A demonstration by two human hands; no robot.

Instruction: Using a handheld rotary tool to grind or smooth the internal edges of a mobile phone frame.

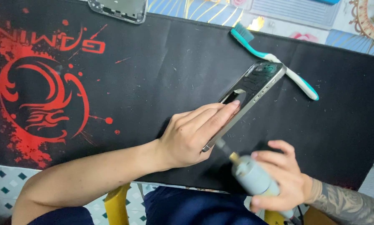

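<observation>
Here's the black phone housing with its silver metal frame (253,85), lying on the black desk mat with red splash artwork (153,71), right of centre. Its long axis runs on a diagonal: the camera-cutout end points up and to the right, toward the far edge of the mat, and the other end slants down and left toward the person. The back panel looks cracked, with a pale opening near its middle.

The left hand (191,135) lies flat across the lower half of the housing, fingers (220,112) stretched out straight along the long axis, tips just short of that opening. They press down on it and are not curled around it.

The right hand (280,177) is wrapped firmly around a small grey cylindrical motor tool with a brass collar (249,175). Its thin tip angles up and left to the housing's lower corner, just beside the left palm; whether it touches is too blurred to tell.

Beyond the upper end lies a teal and white toothbrush (274,58), just beside the housing. Another silver phone frame (120,9) sits at the mat's far edge.
</observation>
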